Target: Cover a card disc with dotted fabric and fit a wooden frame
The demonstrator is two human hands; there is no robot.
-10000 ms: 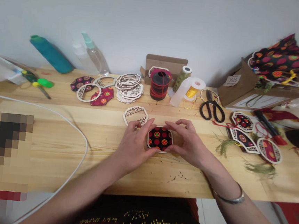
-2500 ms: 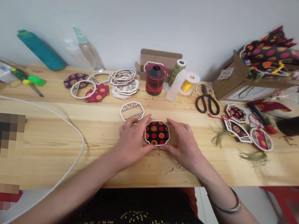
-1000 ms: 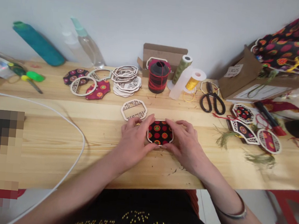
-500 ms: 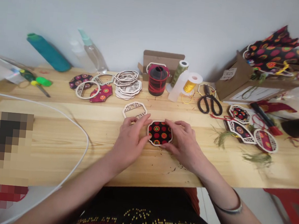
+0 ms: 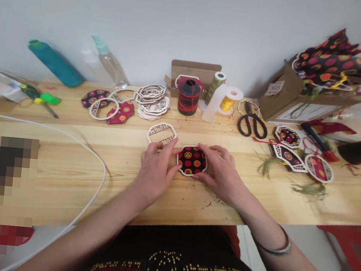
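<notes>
A small fabric-covered wooden frame (image 5: 192, 161), black cloth with red and orange flower rounds inside a pale scalloped rim, lies between my hands on the wooden table. My left hand (image 5: 159, 163) grips its left edge with thumb and fingers. On the opposite edge, my right hand (image 5: 217, 166) closes its thumb and fingertips around the rim. Just beyond my left fingers lies a fretwork wooden frame (image 5: 162, 129) without cloth, its near edge partly hidden by that hand.
Stacked cut-out frames (image 5: 152, 101), a spool of red cord (image 5: 188, 97), yellow thread (image 5: 228, 102) and black-handled scissors (image 5: 251, 120) line the back. Finished-looking ornaments (image 5: 293, 151) lie right, below a cardboard box (image 5: 285, 94). A white cable (image 5: 98, 155) crosses the left side.
The whole view has shifted slightly. Both hands keep the same hold on the fabric-covered frame, with no clear movement of it on the table.
</notes>
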